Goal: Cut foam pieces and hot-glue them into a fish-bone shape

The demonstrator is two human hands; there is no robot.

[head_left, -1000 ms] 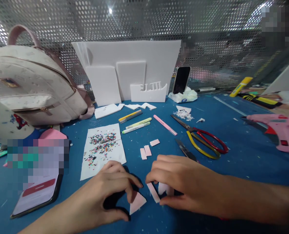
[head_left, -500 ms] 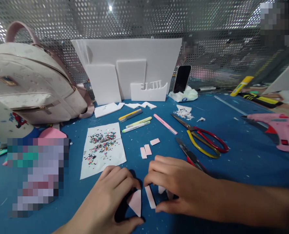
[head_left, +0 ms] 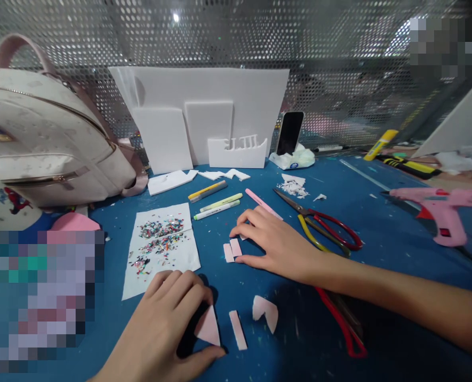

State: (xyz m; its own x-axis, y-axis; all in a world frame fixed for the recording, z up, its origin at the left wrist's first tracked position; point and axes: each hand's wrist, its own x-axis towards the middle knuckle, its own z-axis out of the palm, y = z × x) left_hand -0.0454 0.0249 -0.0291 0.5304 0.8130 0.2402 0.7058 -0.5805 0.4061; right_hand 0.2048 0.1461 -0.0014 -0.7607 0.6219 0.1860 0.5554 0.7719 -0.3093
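My left hand [head_left: 166, 315] rests on the blue table with thumb and fingertips at opposite corners of a triangular pink foam piece [head_left: 209, 328]. Just right of it lies a narrow pink strip [head_left: 238, 330], apart from the hand. A notched, heart-like pink piece [head_left: 269, 309] lies further right. My right hand [head_left: 273, 244] is lowered over the small pink rectangles, fingers and thumb apart. Two rectangles, the left one [head_left: 228, 253] and the right one [head_left: 236, 247], show between its fingertips; a third is mostly covered by the fingers.
Scissors [head_left: 335, 228] and red-handled pliers [head_left: 341, 323] lie by my right forearm. A pink glue gun [head_left: 438, 204] is at far right. Sequins [head_left: 162, 236] cover a white sheet [head_left: 136, 284] on the left. Markers [head_left: 220, 204], white foam boards [head_left: 162, 140] and a phone [head_left: 290, 130] are behind.
My right hand has moved away from the strip and notched piece, up to the small pink rectangles. My left hand stays at the triangular piece. The view has shifted slightly.
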